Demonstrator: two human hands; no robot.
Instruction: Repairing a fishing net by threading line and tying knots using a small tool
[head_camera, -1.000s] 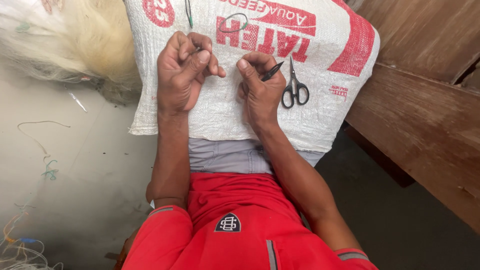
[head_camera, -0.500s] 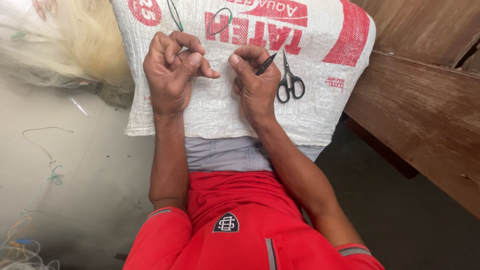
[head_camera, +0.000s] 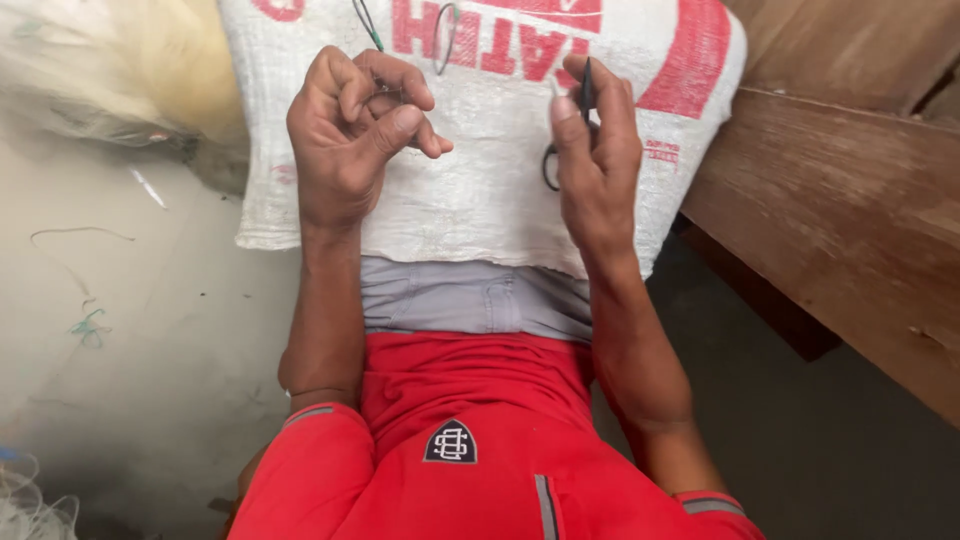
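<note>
A white woven sack (head_camera: 480, 200) with red print lies across my lap. My left hand (head_camera: 350, 140) hovers over its left part with the fingers curled tight, thumb and forefinger pinched on a thin dark wire (head_camera: 378, 92) that is barely visible. My right hand (head_camera: 600, 160) is raised over the sack's right part and grips a slim dark pointed tool (head_camera: 586, 78) upright between thumb and fingers. Black scissors (head_camera: 548, 168) rest on the sack, mostly hidden behind my right hand. A green cord (head_camera: 366, 24) and a dark wire loop (head_camera: 445, 38) lie at the sack's far edge.
A heap of pale fine netting (head_camera: 110, 60) sits at the far left. A brown wooden board (head_camera: 850, 200) slopes along the right side. Scraps of thread (head_camera: 88, 326) lie on the grey floor at the left, and more netting (head_camera: 25, 495) shows at the bottom left corner.
My right hand has lifted and turned, so the dark tool now points up and the scissors are mostly covered. My left hand stays pinched. The view has tilted down slightly.
</note>
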